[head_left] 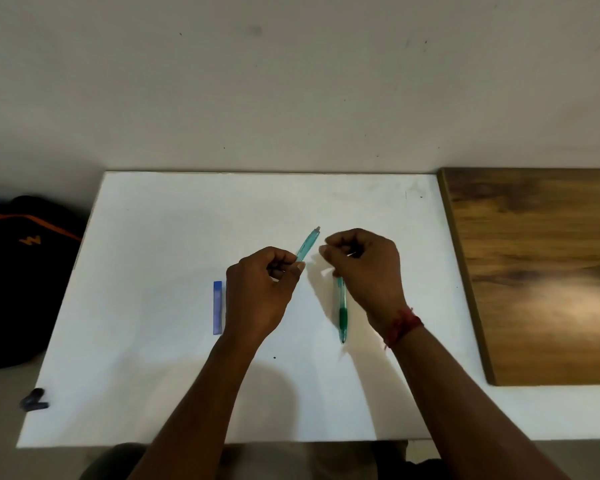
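Note:
My left hand [262, 289] pinches the lower end of a translucent teal pen barrel [308, 243] that points up and to the right above the white table [160, 237]. My right hand [364, 268] is curled, its thumb and fingertips pressed together near the barrel's side; whatever it pinches is too small to tell. Below that hand a second teal piece with a dark green grip [342, 311] points toward me; I cannot tell whether it hangs from the hand or lies on the table. A red thread band [403, 325] circles my right wrist.
A slim blue plastic case [217, 306] lies just left of my left wrist. A small dark object [34, 400] sits at the table's near left corner. A wooden board [541, 271] covers the right side. A black bag [18, 271] stands off the left edge.

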